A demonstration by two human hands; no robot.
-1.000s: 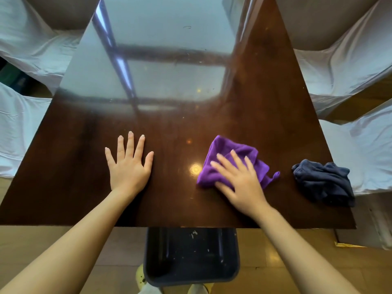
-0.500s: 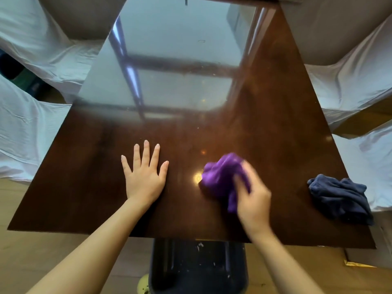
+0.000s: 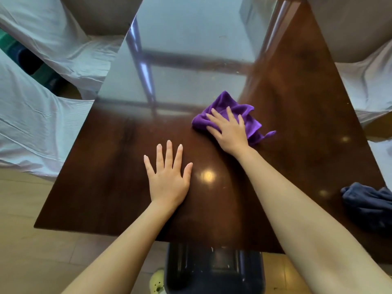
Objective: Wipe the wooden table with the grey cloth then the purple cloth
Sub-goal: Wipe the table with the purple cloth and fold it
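Note:
The glossy dark wooden table (image 3: pixel 110 177) fills the view, its far half bright with reflected window light. My right hand (image 3: pixel 230 130) presses flat on the crumpled purple cloth (image 3: pixel 249 116) near the table's middle, fingers spread over it. My left hand (image 3: pixel 168 180) lies palm down on the bare wood, closer to me and left of the cloth, holding nothing. The grey cloth (image 3: pixel 369 205) sits bunched at the table's right edge, partly cut off by the frame.
Chairs draped in white sheets (image 3: pixel 36 115) stand along the left and right sides of the table. A dark plastic stool or bin (image 3: pixel 214 270) stands under the near edge, with a pale shoe (image 3: pixel 157 283) beside it.
My right hand has pushed the purple cloth away from me toward the table's middle and it has spread out again. My left hand stays planted; the camera view has shifted.

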